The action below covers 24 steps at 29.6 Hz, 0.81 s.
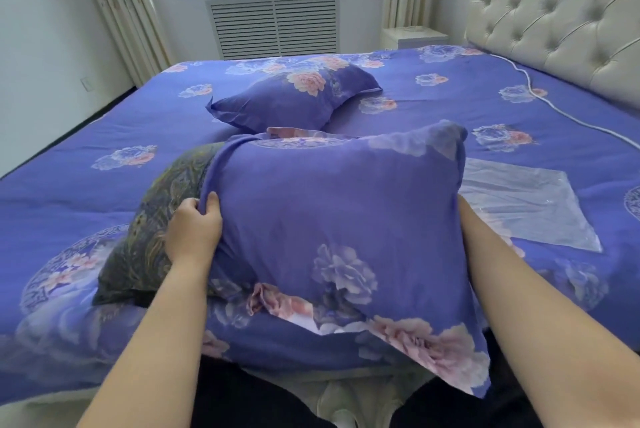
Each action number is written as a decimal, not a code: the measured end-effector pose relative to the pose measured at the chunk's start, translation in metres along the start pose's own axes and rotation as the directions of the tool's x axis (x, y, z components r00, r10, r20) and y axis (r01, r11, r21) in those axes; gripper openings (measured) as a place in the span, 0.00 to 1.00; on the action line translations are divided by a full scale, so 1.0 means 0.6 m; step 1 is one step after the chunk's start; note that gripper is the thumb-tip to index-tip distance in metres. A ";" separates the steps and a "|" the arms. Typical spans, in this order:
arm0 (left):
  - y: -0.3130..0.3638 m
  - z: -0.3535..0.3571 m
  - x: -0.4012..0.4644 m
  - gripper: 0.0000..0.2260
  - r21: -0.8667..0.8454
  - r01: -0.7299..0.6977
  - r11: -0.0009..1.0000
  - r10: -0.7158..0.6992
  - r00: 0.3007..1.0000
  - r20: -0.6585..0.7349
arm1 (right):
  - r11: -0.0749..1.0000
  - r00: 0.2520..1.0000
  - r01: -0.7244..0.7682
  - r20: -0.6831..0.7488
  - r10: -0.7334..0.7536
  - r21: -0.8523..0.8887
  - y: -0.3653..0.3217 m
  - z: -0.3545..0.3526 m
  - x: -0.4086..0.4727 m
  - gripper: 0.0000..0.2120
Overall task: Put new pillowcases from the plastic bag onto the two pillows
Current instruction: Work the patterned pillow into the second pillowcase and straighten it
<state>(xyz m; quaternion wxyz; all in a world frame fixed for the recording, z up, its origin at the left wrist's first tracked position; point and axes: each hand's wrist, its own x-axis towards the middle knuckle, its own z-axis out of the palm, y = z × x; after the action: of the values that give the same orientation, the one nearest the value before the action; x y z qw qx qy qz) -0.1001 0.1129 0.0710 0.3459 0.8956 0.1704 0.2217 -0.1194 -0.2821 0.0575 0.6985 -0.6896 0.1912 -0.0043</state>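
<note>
Second pillow (162, 237) sits at the near edge of the bed, most of it already inside the new pillowcase (339, 220); only its dark paisley end pokes out on the left w/ the case's open mouth bunched around it. Judging by that, the step in hand is pulling the mouth over the last bit.

Left hand (194, 230) pinches the hem right at the mouth, thumb on top, fingers curled under the fabric, so the grip sits right where cloth meets exposed pillow. Right hand is hidden behind the case's right edge; only the forearm shows, so can't tell what it's gripping, prob. bracing the far side.

To do it well: keep the hem taut, draw it left in short tugs, feed the corners in first, and have the right side push the filling deeper so nothing bunches.

First pillow (294, 95) lies further back mid-bed, fully cased. Empty plastic bag (530, 209) lies flat just right of the work, on the bedspread (450, 88).
</note>
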 end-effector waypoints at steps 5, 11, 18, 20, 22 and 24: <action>-0.015 0.033 -0.092 0.16 -0.124 0.057 0.991 -0.064 0.997 -0.050 | 0.943 0.972 -0.099 -0.235 0.023 -0.319 0.028 -0.021 0.000 0.15; -0.033 0.051 -0.145 0.12 -0.215 0.125 0.969 -0.155 0.979 -0.131 | 0.934 0.922 -0.176 -0.385 0.045 -0.310 0.024 -0.023 -0.016 0.23; -0.031 0.075 -0.181 0.14 -0.480 0.244 0.843 -0.349 0.926 -0.142 | 0.862 0.923 -0.269 -0.371 0.103 -0.430 0.077 0.005 -0.066 0.34; -0.014 0.077 -0.192 0.13 -0.443 0.074 0.893 -0.159 0.974 -0.159 | 0.897 0.930 -0.222 -0.360 0.076 -0.383 0.075 0.027 -0.072 0.34; -0.009 0.067 -0.194 0.13 -0.341 -0.112 0.934 0.049 0.981 -0.189 | 0.933 0.934 -0.132 -0.356 0.004 -0.336 0.080 0.043 -0.076 0.33; -0.036 0.048 -0.166 0.12 -0.193 -0.188 0.963 0.138 0.960 -0.245 | 0.947 0.916 -0.051 -0.392 -0.083 -0.318 0.079 0.038 -0.079 0.32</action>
<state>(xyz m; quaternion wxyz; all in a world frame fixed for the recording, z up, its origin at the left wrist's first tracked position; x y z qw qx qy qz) -0.1724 0.0668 0.0091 0.3987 0.8325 0.1098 0.3687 -0.1694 -0.2450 0.0240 0.5226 -0.7802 0.3223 -0.1197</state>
